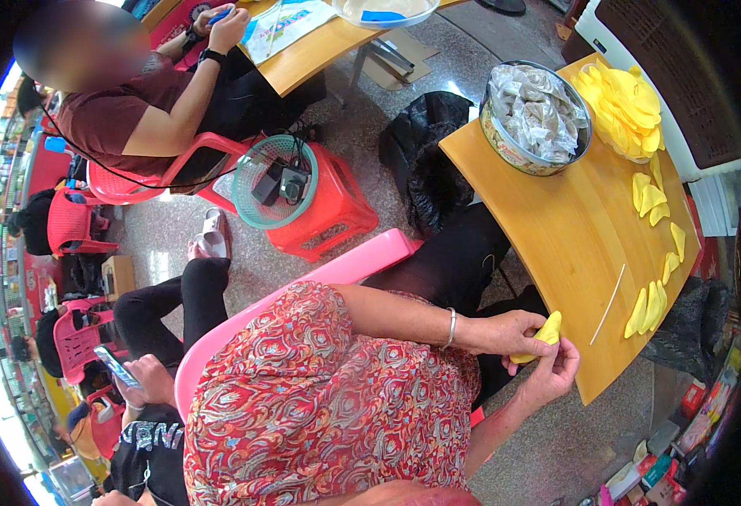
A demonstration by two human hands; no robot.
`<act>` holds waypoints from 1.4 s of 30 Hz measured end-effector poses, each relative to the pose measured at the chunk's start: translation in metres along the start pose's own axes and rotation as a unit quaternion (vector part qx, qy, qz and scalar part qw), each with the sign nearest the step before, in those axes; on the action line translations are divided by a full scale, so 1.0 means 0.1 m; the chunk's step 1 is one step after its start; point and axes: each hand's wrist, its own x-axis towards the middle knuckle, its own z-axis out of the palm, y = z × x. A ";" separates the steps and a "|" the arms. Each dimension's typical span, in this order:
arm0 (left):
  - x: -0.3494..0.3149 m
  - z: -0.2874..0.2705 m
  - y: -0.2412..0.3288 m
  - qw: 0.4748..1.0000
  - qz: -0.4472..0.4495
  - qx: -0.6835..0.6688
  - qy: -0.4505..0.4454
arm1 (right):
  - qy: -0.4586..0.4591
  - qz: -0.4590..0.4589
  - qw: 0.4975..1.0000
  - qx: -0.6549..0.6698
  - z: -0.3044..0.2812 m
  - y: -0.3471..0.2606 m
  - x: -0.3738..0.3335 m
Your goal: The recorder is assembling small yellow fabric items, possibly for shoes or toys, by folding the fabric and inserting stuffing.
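My left hand (512,331), with a silver bracelet at its wrist, pinches a yellow petal-shaped piece (550,327) of soft-looking material. My right hand (555,376) closes on the same piece from the other side, its thumb and fingers against the folded lower part. Both hands are just beside the edge of a wooden table (547,244). On the table closest to them lies a thin white stick (608,305). Beyond the stick is a row of similar yellow petals (647,309), some overlapping in small groups.
A round tin (535,118) full of crumpled, clear-wrapped contents and a heap of yellow petals (619,110) stand at the table's far end. A black bag (428,160) sits beside the table. A red stool (337,202) bears a green basket (257,211). Two other people (126,126) sit at left.
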 end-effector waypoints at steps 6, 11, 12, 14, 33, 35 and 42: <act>0.05 -0.06 -0.14 1.000 0.025 0.001 -0.016 | 0.052 0.005 0.999 0.000 0.02 0.10 -0.09; 0.04 -0.13 -0.09 0.998 0.051 -0.028 -0.030 | 0.056 -0.099 0.990 -0.078 0.08 0.00 -0.03; 0.03 -0.13 -0.07 0.999 0.041 0.004 -0.016 | 0.025 -0.084 0.995 -0.046 0.06 -0.01 -0.02; 0.05 -0.12 -0.09 0.999 0.047 -0.018 0.019 | -0.004 -0.069 0.998 -0.013 0.05 -0.16 -0.02; -0.02 -0.14 0.08 0.997 0.022 -0.071 -0.011 | -0.216 0.010 0.972 0.089 -0.14 -0.42 0.02; 0.00 -0.16 0.11 0.996 0.018 -0.080 -0.028 | -0.212 -0.082 0.973 0.030 -0.19 -0.32 0.08; -0.02 -0.09 0.11 0.999 0.011 0.000 -0.033 | -0.171 -0.018 0.976 0.132 -0.24 -0.27 0.01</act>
